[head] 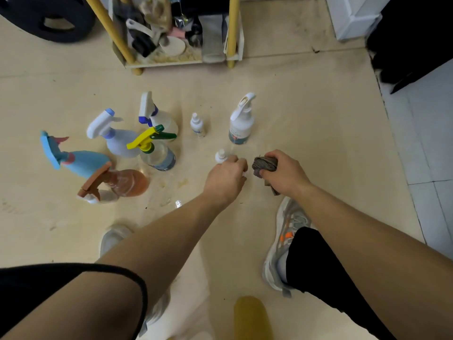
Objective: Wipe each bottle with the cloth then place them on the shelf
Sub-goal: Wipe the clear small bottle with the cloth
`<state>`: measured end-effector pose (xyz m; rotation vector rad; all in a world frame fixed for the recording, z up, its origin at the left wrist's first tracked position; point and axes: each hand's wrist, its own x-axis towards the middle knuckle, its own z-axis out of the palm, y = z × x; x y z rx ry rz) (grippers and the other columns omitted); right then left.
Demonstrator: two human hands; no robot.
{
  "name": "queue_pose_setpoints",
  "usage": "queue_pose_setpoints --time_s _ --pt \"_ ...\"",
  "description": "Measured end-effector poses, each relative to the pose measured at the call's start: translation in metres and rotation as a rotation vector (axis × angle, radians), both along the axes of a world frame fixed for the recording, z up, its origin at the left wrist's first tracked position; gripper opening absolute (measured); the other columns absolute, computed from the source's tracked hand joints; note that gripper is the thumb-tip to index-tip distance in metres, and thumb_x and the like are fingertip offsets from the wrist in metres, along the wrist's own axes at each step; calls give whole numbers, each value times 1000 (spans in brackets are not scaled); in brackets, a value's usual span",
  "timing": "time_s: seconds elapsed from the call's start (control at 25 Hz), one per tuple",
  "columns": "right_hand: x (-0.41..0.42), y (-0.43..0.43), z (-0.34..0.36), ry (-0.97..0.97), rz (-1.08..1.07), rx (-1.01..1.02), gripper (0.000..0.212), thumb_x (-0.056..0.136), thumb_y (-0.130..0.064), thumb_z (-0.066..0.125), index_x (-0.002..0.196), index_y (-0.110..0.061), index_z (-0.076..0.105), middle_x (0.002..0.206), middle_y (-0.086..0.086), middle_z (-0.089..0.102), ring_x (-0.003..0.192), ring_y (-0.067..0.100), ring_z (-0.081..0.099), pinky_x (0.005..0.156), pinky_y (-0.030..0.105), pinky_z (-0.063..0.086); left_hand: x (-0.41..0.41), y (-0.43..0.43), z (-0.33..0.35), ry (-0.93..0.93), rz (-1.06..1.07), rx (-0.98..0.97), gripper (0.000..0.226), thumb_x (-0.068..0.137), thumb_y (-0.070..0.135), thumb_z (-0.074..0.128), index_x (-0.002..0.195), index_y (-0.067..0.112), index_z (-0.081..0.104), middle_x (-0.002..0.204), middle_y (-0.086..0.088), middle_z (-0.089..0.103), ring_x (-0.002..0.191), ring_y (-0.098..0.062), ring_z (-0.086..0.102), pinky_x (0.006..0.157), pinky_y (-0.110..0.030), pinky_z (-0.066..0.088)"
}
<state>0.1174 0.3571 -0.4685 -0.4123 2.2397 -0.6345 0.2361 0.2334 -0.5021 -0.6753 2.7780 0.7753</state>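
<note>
Several spray bottles stand or lie on the beige floor. My left hand (226,179) is closed around a small white bottle (221,155), whose cap shows above my fingers. My right hand (284,171) grips a bunched grey cloth (264,165) just right of it. Beyond stand a tall white spray bottle (241,121) and a tiny white bottle (197,123). To the left are a yellow-and-green-trigger clear bottle (157,150), two white-trigger bottles (115,136) (157,116), a blue bottle (73,158) and an orange bottle (117,184) on its side.
The yellow-legged shelf (180,62), crowded with odds and ends, stands at the top centre. A black object (411,40) sits at the top right beside white tiles. My shoes (286,241) rest on the floor near a yellow post (252,317). Wet patches mark the floor.
</note>
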Motion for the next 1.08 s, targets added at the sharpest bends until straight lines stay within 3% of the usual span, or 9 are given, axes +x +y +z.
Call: queue_pose_setpoints --time_s 0.08,0.24,0.36,0.48,0.64,0.8,0.92,1.0,1.08 --pt "-7 1 -11 -5 -52 6 43 85 -31 75 124 -23 58 113 3 69 90 27 70 74 34 58 -13 3 -11 -16 -34 -50 20 93 15 59 113 9 59 110 -11 56 87 -39 59 63 -44 50" --pt "-15 1 -25 -7 -102 5 44 88 -29 73 128 -22 56 113 0 65 89 24 68 51 20 46 -29 9 -28 -42 -44 -140 23 88 0 60 110 7 57 104 -12 56 77 -37 58 52 -38 40" --pt "-18 2 -27 -4 -107 -13 45 88 -29 73 129 -21 56 113 -1 64 92 23 65 55 20 45 -34 10 -35 -22 -21 -122 26 85 -4 62 108 6 57 102 -13 56 71 -38 57 49 -38 42" --pt "-18 1 -23 0 -118 -40 47 85 -30 76 128 -21 57 114 0 67 95 24 68 69 28 52 -34 9 -30 -49 14 -101 33 88 2 62 120 8 55 109 -12 59 83 -39 61 59 -45 53" --pt "-15 -2 -1 27 -115 -77 48 82 -32 77 125 -23 58 113 -1 69 95 25 69 85 36 57 -21 7 -6 4 15 -27 37 93 16 59 129 11 54 117 -10 60 96 -37 61 67 -43 52" --pt "-3 -10 35 30 -123 -150 44 81 -29 76 120 -29 58 110 -3 68 89 24 71 70 41 62 4 -7 33 91 45 -12 24 95 28 57 116 16 59 113 -3 62 95 -30 62 75 -43 52" --pt "9 -24 61 38 -82 -215 44 81 -25 74 121 -31 58 109 -6 67 87 19 70 71 38 62 18 -36 56 165 199 -33 18 96 27 54 108 16 61 108 -4 64 93 -30 62 76 -43 53" --pt "17 -35 72 32 -54 -257 42 83 -23 72 122 -30 58 106 -8 66 79 13 69 64 30 60 23 -56 57 148 332 -19 21 96 25 55 112 13 61 112 -8 65 100 -31 62 82 -43 53" --pt "23 -46 75 50 -22 -279 42 85 -23 72 124 -30 58 104 -9 64 81 12 65 67 25 55 21 -69 47 65 453 48 32 97 27 56 123 9 58 122 -11 64 112 -31 60 92 -41 50"
